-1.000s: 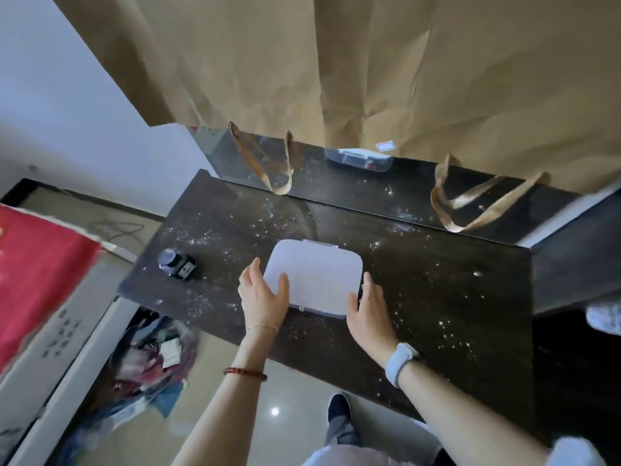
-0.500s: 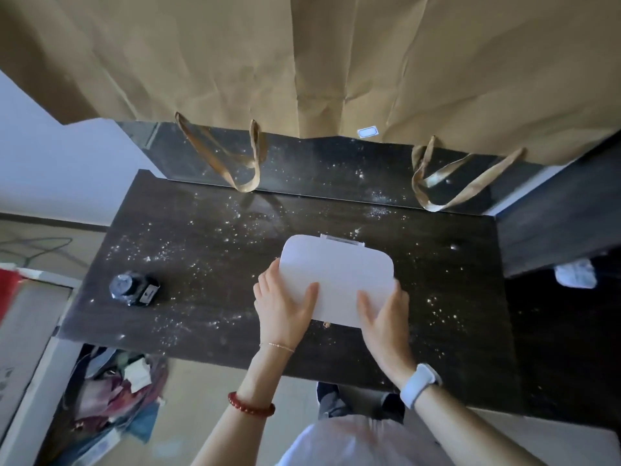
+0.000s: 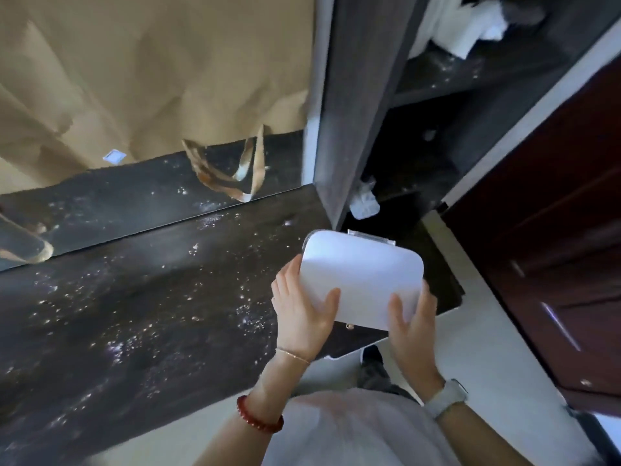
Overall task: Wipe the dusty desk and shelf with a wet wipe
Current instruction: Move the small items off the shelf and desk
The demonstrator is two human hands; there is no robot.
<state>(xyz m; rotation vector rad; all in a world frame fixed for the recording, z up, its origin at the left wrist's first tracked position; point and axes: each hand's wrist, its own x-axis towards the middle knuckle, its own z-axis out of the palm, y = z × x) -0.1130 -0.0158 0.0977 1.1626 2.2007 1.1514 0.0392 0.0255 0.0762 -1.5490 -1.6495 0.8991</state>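
Dark wood-grain desk (image 3: 134,314) in front of me, white specks scattered across the top. Raised glossy back ledge (image 3: 127,196) behind it, also specked. Tan curtain (image 3: 151,68) hangs over the ledge; two loop tie-backs (image 3: 228,173) droop onto it. Small white tag (image 3: 114,157) on the curtain hem. To my right: grey upright panel (image 3: 356,95), then dark shelves (image 3: 470,75) with white crumpled stuff (image 3: 463,25) on top and another white wad (image 3: 364,205) lower down. Far right, dark red cabinet (image 3: 564,247) with metal handles. Pale glossy floor (image 3: 487,348) below. Light soft, reflections on ledge.
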